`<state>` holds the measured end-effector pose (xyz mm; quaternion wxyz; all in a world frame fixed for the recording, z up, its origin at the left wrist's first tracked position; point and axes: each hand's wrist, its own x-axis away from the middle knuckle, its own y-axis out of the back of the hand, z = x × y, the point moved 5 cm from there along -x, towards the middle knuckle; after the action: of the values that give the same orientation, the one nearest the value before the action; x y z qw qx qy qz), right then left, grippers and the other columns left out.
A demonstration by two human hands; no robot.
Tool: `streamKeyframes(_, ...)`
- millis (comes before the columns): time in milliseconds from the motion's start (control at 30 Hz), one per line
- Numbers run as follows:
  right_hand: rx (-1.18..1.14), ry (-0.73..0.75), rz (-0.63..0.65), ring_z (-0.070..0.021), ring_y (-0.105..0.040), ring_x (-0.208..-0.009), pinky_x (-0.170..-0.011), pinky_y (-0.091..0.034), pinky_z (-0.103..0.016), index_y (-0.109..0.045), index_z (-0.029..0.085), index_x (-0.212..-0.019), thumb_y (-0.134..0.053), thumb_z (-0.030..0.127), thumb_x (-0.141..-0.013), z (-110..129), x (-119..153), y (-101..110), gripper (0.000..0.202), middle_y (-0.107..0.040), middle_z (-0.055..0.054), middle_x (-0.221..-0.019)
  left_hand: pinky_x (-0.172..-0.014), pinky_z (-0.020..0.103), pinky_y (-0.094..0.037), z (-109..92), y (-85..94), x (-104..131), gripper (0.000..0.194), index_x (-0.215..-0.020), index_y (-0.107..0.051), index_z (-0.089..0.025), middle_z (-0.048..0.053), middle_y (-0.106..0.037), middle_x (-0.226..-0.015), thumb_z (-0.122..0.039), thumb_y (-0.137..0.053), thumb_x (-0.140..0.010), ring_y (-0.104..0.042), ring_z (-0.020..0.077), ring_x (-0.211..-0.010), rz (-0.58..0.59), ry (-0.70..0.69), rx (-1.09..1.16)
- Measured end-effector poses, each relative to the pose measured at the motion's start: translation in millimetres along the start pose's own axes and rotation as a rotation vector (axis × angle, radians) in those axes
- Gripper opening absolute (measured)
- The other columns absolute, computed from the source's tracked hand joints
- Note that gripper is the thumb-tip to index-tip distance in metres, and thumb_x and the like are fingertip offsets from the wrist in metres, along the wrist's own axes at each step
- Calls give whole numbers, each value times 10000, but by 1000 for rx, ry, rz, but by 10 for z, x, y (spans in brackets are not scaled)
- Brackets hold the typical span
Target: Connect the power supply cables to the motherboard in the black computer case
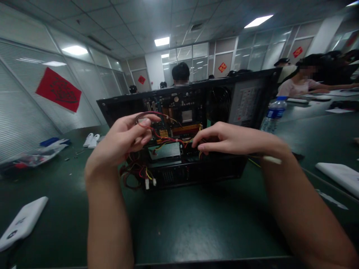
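An open black computer case (213,170) stands on the green table, its motherboard (193,102) and power supply (245,104) exposed. My left hand (123,136) is closed, thumb against fingers, on a thin bundle of red and dark power wires (157,133) at the left of the case. Over the middle of the case, my right hand (220,138) has its thumb and fingers bent around yellow and black power cables (200,154); the fingertips partly hide them. Loose cables with white connectors (147,183) dangle at the case's lower left.
A water bottle (275,112) stands behind the case at right. White gadgets lie at left (24,223) and right (339,177). A plastic bag (36,155) and small screws are on the left; other people sit at tables beyond.
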<state>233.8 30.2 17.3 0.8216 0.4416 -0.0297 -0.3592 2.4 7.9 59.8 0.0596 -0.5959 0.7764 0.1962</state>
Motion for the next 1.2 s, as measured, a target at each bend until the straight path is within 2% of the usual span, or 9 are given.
streamKeyframes(167, 49, -35, 105, -128, -636, -595, -536, -442, -222, -771, 201, -1126, -663, 384, -905, 133, 190, -10, 306, -742, -21, -820, -333, 144, -318, -183, 53, 233, 313, -1109, -722, -198, 9, -616, -647, -299, -750, -815, -462, 59, -428, -47, -119, -136)
streamKeyframes(400, 106, 77, -47, -124, -591, -611, -599, -413, -233, -752, 164, -1061, -612, 423, -959, 397, 43, -223, 311, -705, -21, -779, -426, 204, -525, -226, -274, 270, 312, -1131, -679, -193, 44, -740, -806, -265, -744, -834, -671, 147, -508, 89, -178, -77)
streamKeyframes(500, -73, 136, -29, -164, -651, -837, -725, -475, -242, -682, 173, -1201, -687, 427, -911, 392, -88, -353, 385, -720, -45, -985, -513, 236, -593, -209, -344, 247, 329, -1134, -683, -199, 60, -758, -878, -307, -765, -834, -740, 202, -634, 97, -186, -55)
streamKeyframes(600, -423, 206, -67, -188, -644, -1023, -833, -516, -272, -611, 183, -1274, -707, 452, -892, 387, -187, -375, 477, -689, -72, -1125, -618, 267, -635, -189, -313, 219, 293, -1105, -705, -204, 75, -767, -945, -378, -732, -871, -769, 236, -775, 89, -198, -37)
streamKeyframes(733, -823, 196, -244, -137, -628, -754, -737, -534, -267, -617, 162, -1171, -643, 537, -922, 398, -156, -237, 451, -649, -28, -841, -486, 219, -573, -127, -166, 129, 318, -1142, -686, -200, 79, -767, -936, -416, -679, -909, -722, 166, -602, 42, -190, -21)
streamKeyframes(833, -928, 179, -261, -52, -387, -466, -556, -455, -209, -615, 158, -1144, -659, 482, -930, 445, -53, -161, 391, -438, 83, -596, -349, 179, -425, -63, -54, 38, 361, -1166, -677, -171, 80, -760, -883, -404, -695, -890, -606, 98, -428, -53, -163, -95)
streamKeyframes(933, -925, 161, -221, -29, -197, -410, -433, -290, -165, -600, 150, -1128, -620, 410, -973, 436, 26, -113, 303, -281, 126, -518, -339, 188, -387, -43, 6, -6, 333, -1153, -687, -179, 69, -753, -875, -377, -697, -886, -559, 74, -397, -138, -179, -151)
streamKeyframes(1033, -788, 94, -152, -34, -272, -397, -396, -245, -171, -595, 133, -1135, -620, 377, -977, 363, 53, -106, 291, -384, 103, -516, -383, 202, -424, -77, 27, -3, 317, -1152, -681, -208, 64, -751, -894, -396, -683, -896, -565, 82, -435, -212, -237, -147)
streamKeyframes(1200, -685, 96, -1, -90, -561, -547, -483, -430, -198, -543, 125, -1273, -644, 387, -956, 359, -47, -249, 423, -622, 3, -723, -531, 213, -505, -65, -98, -78, 304, -1188, -639, -265, 56, -747, -992, -426, -621, -931, -666, 126, -669, -285, -295, -40)
